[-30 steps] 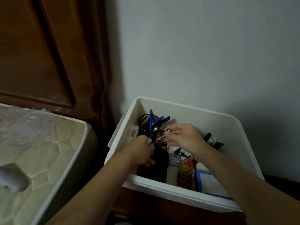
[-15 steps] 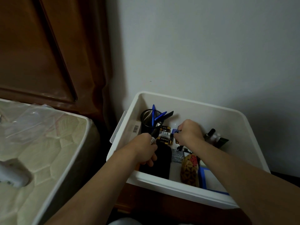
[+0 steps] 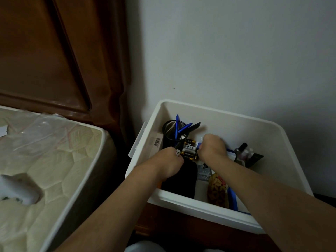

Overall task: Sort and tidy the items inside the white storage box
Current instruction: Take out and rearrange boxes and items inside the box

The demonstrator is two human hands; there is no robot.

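The white box [image 3: 241,124] sits against the wall [image 3: 236,51], just right of my bed [image 3: 45,160], on a dark wooden surface whose edge shows below its front rim. Both my hands are down inside it. My left hand [image 3: 170,163] is curled closed at the left side, and a small pale-tipped thing pokes out above the knuckles; I cannot tell just what it is. My right hand [image 3: 212,146] is closed into a fist near the middle of the box, with something small and blue showing at its left edge, against the fingers.

Between my hands lies a row of batteries [image 3: 189,148], black and gold, packed side by side. Behind my left hand, in the far left corner, stands a black mesh cup [image 3: 170,137] with blue pens [image 3: 181,127] leaning out of it. A card with a barcode [image 3: 157,142] rests against the left wall. A flat black thing [image 3: 181,180] lies under my left wrist, and a patterned pouch [image 3: 217,190] lies beside it toward the front, next to a blue-edged item [image 3: 232,197]. A few small bottles [image 3: 243,151] stand to the right of my right hand.

Behind the bed rises a brown wooden headboard [image 3: 45,51]
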